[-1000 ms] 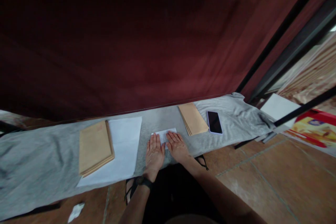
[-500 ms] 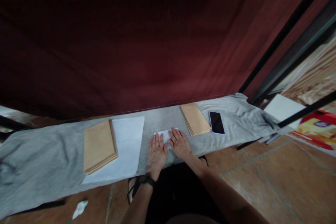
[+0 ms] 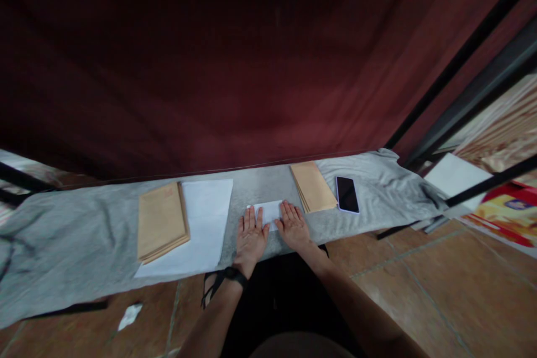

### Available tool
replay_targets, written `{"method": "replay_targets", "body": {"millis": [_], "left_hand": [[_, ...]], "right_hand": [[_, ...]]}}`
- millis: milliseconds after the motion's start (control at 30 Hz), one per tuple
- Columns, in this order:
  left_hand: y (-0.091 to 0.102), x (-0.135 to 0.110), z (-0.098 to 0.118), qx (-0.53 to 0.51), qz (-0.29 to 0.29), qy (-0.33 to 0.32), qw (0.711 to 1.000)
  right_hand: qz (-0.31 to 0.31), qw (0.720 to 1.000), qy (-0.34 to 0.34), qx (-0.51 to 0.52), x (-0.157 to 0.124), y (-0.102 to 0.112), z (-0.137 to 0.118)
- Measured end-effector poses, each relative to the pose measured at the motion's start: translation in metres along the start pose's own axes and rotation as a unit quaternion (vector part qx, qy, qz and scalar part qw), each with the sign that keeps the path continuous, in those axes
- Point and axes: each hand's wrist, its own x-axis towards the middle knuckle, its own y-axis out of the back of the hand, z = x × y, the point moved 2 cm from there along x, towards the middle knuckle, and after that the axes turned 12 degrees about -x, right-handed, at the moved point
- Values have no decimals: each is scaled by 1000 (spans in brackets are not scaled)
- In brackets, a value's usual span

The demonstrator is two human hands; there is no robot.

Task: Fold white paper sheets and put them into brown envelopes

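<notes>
White paper (image 3: 271, 212) touches left fingers (image 3: 252, 218) at three o'clock, right fingers (image 3: 288, 211) at nine; all seem slightly spread.

No readable text; logo (image 3: 520, 204) on red packaging (image 3: 495, 193) too blurred.

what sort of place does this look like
Possibly a makeshift paper-handling spot, though whether in a home or workshop I can't tell. A narrow cloth-covered surface stands over a tiled floor; brown paper stacks and a small white paper lie on it.
</notes>
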Motion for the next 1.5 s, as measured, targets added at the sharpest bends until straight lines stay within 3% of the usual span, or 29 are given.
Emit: {"method": "replay_targets", "body": {"millis": [433,600,867,1500], "left_hand": [[5,-8,-6,16,18,11,1000],[4,-3,6,-1,6,-32,999],[-11,21,30,-64,-64,-81,993],[-2,3,-16,8,24,22,999]], "right_hand": [[12,1000,-3,-8,-10,3,7],[11,1000,-8,-5,-10,5,5],[3,1000,-10,4,-11,3,6],[21,1000,-18,-9,-8,8,3]]}}
